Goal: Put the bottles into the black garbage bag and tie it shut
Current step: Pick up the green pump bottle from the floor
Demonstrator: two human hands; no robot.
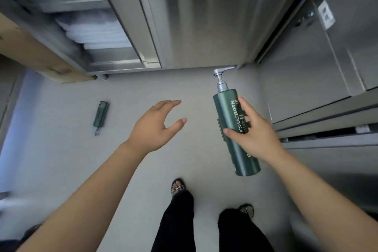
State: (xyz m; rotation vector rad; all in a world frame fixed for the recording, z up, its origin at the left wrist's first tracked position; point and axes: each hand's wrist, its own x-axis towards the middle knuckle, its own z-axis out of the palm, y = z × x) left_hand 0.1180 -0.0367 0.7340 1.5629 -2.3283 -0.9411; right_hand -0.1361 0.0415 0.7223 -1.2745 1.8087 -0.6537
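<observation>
One bottle (235, 129) — right hand (253, 135)

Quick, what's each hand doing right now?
Left hand: open, holding nothing.
Right hand: closed around a green pump bottle.

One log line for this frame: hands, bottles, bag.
right hand: holds pump bottle | left hand: open, empty | small bottle: on floor | bag: unseen

Pump bottle (235, 129) label partly covered by right hand (253, 135), smaller bottle (100, 115) on floor too small to read, white stacked items (96, 32) on shelf blurred, both forearms cut off by bottom edge
</observation>
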